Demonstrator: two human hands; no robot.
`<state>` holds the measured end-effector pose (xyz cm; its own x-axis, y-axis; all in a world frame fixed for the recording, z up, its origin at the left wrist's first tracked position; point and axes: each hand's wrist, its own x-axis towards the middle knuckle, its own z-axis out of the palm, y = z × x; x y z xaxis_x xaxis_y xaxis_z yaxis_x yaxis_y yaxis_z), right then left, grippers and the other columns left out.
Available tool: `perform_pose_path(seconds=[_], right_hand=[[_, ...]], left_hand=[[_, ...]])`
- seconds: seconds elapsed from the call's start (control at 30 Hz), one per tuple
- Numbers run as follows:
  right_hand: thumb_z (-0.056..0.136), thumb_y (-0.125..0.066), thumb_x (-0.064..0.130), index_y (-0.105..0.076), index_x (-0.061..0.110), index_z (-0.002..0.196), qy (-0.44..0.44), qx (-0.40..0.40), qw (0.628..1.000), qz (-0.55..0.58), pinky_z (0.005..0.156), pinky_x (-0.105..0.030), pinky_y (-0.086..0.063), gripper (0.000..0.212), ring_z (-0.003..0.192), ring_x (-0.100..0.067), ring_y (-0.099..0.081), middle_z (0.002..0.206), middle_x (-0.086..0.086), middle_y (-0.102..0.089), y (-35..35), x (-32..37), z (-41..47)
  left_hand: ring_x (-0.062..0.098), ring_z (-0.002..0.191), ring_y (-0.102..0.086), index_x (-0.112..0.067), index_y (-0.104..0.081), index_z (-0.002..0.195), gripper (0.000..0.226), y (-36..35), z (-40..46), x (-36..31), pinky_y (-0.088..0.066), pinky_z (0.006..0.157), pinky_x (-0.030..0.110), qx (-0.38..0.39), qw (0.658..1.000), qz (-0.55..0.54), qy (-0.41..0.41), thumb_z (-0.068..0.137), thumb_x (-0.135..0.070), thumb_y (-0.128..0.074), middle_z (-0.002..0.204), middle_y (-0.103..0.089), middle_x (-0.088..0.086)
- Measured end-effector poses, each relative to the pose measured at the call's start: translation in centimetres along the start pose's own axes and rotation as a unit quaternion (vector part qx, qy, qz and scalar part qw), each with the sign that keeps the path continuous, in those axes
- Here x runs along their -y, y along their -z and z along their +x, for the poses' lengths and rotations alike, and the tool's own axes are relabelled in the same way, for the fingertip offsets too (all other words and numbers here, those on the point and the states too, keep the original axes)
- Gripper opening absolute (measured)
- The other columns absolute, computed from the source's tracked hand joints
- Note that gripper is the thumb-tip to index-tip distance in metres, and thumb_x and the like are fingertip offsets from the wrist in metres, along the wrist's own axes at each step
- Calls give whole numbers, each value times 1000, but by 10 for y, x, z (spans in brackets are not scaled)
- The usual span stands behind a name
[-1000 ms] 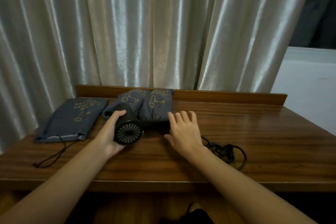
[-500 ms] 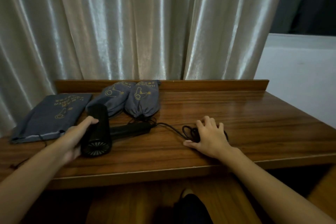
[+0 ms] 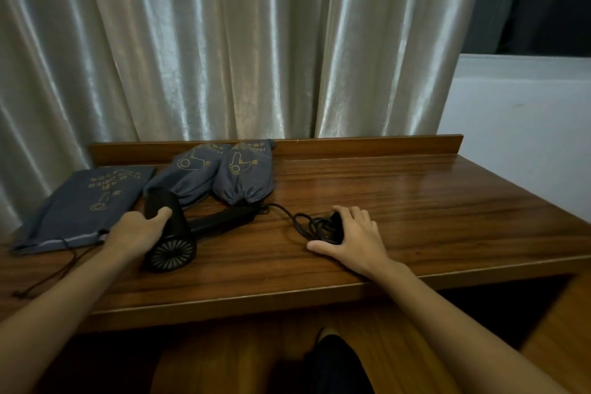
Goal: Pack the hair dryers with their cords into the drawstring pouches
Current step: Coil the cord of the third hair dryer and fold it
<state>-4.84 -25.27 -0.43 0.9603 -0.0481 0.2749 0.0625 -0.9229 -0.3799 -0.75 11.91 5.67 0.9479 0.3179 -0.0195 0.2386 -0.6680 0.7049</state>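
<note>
We see the black hair dryer (image 3: 171, 233) lying on the wooden table (image 3: 415, 201) left of centre, its round grilled end facing us near the front edge and its handle stretching away to the right; our left hand (image 3: 136, 232) grips the barrel, thumb curled over the top, the other fingers hidden behind the body; from the end of the handle the black cord (image 3: 307, 224) runs right into a loose tangle, and our right hand (image 3: 355, 238) rests on that tangle with fingers bent over it and the thumb spread flat on the wood, though we cannot tell whether the fingers actually pinch the cord or merely cover it; just behind the dryer two filled grey drawstring pouches (image 3: 220, 173) lie side by side, touching each other, their tops against the raised back rail of the table and their gathered mouths pointing toward us; to the left a flat empty pouch (image 3: 86, 201) lies beside our left hand, its dark drawstring (image 3: 54, 272) trailing toward the front edge; behind the table hangs a pale shiny curtain (image 3: 224, 41), and to the right stands a white wall (image 3: 518, 112).
</note>
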Motion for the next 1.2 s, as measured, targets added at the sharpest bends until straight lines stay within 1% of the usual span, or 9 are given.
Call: perform_pose_path(seconds=[0.1,0.23,0.33,0.47,0.53,0.63,0.8,1.03,1.2], right_hand=[[62,-50,92,-35,23,146,23,-12,1000,2,102,-37,-34,110,125,-18,-36,136,1,-43,-8,15,4],[64,-65,81,-32,20,148,49,-12,998,43,106,-36,-34,110,126,-17,-34,137,0,-41,-14,31,8],[62,-81,64,-24,16,152,50,26,989,136,113,-36,-32,117,130,-14,-29,142,2,-36,-12,36,8],[65,-89,41,-23,17,154,0,76,960,268,108,-32,-42,113,130,-12,-42,146,4,-37,-3,31,8],[71,-87,25,-33,15,150,-18,88,930,355,98,-25,-49,96,123,-12,-54,141,4,-46,0,28,7],[85,-71,1,-58,16,129,-24,71,904,422,99,-24,-50,49,115,-9,-62,121,5,-67,1,26,7],[100,-53,5,-68,7,117,-54,24,876,479,100,-37,-52,23,107,-19,-68,110,-9,-73,-1,20,8],[100,-53,12,-68,-3,112,-93,5,814,573,96,-38,-53,24,104,-31,-69,107,-20,-72,-3,19,12],[93,-63,9,-69,0,109,-70,40,797,599,83,-33,-54,19,93,-27,-68,105,-19,-73,1,16,10]], left_hand=[[34,57,-50,2,-55,58,60,-2,4,0,-38,59,39,13,999,32,-1,97,-42,-51,57,-51,17],[46,83,-60,20,-60,109,69,-1,8,-6,-49,74,47,33,995,98,13,99,-46,-45,94,-64,34],[46,115,-49,9,-61,115,65,2,0,-13,-42,93,47,7,979,203,30,99,-50,-38,122,-55,32],[37,93,-55,-1,-62,104,32,-29,-50,-38,-46,75,46,-264,908,186,-266,92,-29,-53,104,-54,20],[20,92,-58,-15,-58,119,36,-65,-84,-60,-47,73,35,-156,924,51,-345,92,-38,-53,105,-57,0],[17,102,-59,-23,-45,134,55,-121,-98,-86,-50,83,34,-13,968,-21,-249,90,-56,-52,116,-57,-5],[19,117,-43,-24,-59,125,43,-168,-87,-81,-39,96,33,-65,939,150,-302,93,-51,-51,124,-50,-2],[17,108,-43,-22,-71,98,35,-173,-77,-68,-43,89,33,-30,941,16,-338,83,-54,-67,106,-43,-6],[14,106,-38,-26,-64,93,27,-177,-76,-66,-28,84,29,-52,929,49,-363,87,-52,-61,104,-32,-10]])
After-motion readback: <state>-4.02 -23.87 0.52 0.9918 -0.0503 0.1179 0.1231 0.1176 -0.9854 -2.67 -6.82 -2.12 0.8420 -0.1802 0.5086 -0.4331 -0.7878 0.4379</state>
